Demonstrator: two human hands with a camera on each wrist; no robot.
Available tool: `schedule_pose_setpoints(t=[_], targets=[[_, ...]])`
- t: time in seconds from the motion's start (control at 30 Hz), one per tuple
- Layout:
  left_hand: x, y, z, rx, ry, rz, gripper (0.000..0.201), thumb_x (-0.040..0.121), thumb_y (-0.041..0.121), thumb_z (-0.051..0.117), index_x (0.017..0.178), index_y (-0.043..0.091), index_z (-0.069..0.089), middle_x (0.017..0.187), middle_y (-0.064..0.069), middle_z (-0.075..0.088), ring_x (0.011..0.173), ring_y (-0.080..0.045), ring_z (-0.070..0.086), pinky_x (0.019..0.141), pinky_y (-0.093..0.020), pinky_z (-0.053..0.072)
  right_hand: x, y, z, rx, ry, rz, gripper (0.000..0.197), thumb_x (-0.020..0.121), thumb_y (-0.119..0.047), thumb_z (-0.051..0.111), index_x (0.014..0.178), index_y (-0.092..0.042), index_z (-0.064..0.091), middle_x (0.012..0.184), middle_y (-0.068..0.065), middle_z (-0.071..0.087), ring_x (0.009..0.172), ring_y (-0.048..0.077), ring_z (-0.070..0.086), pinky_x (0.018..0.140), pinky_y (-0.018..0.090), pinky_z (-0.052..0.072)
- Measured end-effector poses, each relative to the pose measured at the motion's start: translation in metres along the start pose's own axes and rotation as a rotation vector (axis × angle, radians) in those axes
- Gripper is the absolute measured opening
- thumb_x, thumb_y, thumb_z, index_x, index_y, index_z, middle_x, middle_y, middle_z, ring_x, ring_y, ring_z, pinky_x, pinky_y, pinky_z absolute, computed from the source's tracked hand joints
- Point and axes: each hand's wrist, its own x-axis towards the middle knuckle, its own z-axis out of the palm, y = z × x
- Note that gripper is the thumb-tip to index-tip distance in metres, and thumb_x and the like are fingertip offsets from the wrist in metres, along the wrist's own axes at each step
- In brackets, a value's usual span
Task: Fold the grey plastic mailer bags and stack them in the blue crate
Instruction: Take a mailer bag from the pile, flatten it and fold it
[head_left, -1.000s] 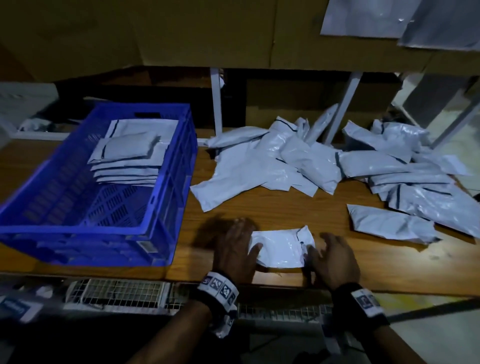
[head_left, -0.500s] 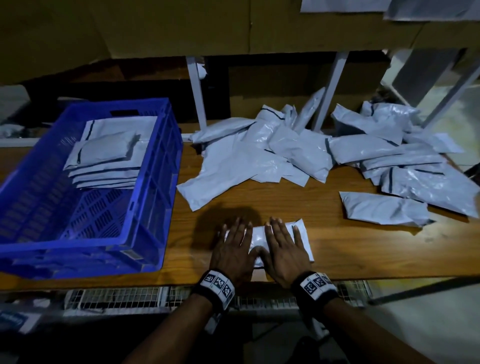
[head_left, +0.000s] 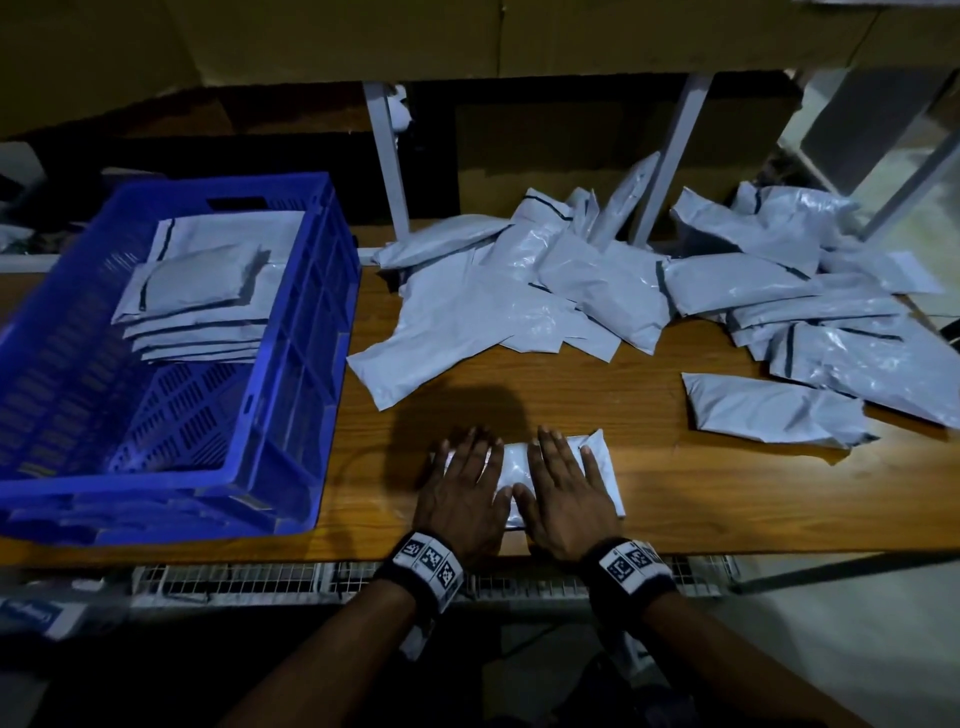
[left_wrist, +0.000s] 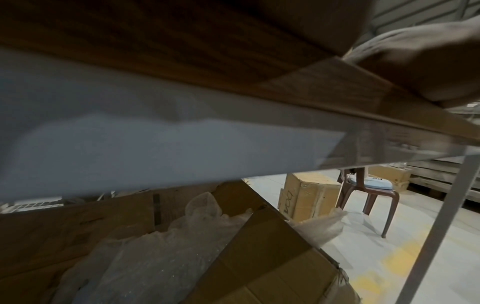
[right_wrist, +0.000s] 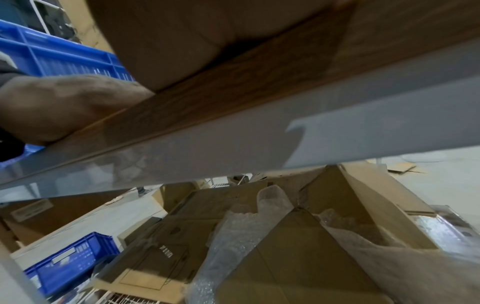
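Observation:
A folded grey mailer bag (head_left: 511, 467) lies near the front edge of the wooden table (head_left: 675, 499). My left hand (head_left: 462, 488) and right hand (head_left: 563, 486) lie flat on it side by side, fingers straight, pressing it down. The blue crate (head_left: 291, 364) stands at the left with a stack of folded mailers (head_left: 200, 291) in its far half. A heap of unfolded mailers (head_left: 597, 280) covers the back and right of the table. Both wrist views look under the table edge and show only the heel of each hand.
One loose mailer (head_left: 769, 410) lies alone to the right of my hands. Grey shelf posts (head_left: 387, 156) rise behind the heap. Under the table sit cardboard boxes (right_wrist: 285, 257) with bubble wrap, a second blue crate (right_wrist: 70, 259) and a brown plastic chair (left_wrist: 369, 197).
My right hand has come in from the bag's right edge and folded it over. Both hands now lie flat on the narrower bag, slightly further apart than half a second ago.

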Motion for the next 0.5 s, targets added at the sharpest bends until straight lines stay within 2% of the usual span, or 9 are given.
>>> schedule_pose_setpoints(t=[0.07,0.37,0.5], targets=[[0.001,0.0,0.001,-0.009,-0.008,-0.005,0.071,0.103,0.053,0.02,0.164,0.016,0.011,0.172,-0.007,0.007,0.158,-0.024,-0.001,0.126,-0.052,0.001,0.0,-0.001,0.001,0.012,0.014,-0.001,0.074,0.104,-0.059,0.003,0.164,-0.015,0.003,0.17,0.002,-0.014,0.156,0.016,-0.018,0.126,0.047,-0.011],[0.003,0.003,-0.001,0.053,-0.047,-0.032,0.071,0.104,0.052,0.019,0.164,0.018,0.005,0.172,-0.006,-0.001,0.158,-0.024,-0.007,0.123,-0.058,-0.004,-0.001,-0.004,-0.004,0.013,-0.027,-0.008,0.072,0.103,-0.057,-0.004,0.162,-0.016,-0.011,0.168,0.002,-0.024,0.153,0.016,-0.027,0.125,0.051,-0.011],[0.004,0.001,-0.009,-0.004,-0.095,-0.023,0.069,0.106,0.052,0.022,0.164,0.02,0.004,0.172,-0.005,-0.004,0.158,-0.023,-0.009,0.123,-0.06,-0.008,0.0,0.001,-0.009,0.043,-0.072,-0.054,0.075,0.103,-0.059,0.002,0.162,-0.016,-0.012,0.167,0.003,-0.025,0.154,0.019,-0.025,0.125,0.053,-0.011]])
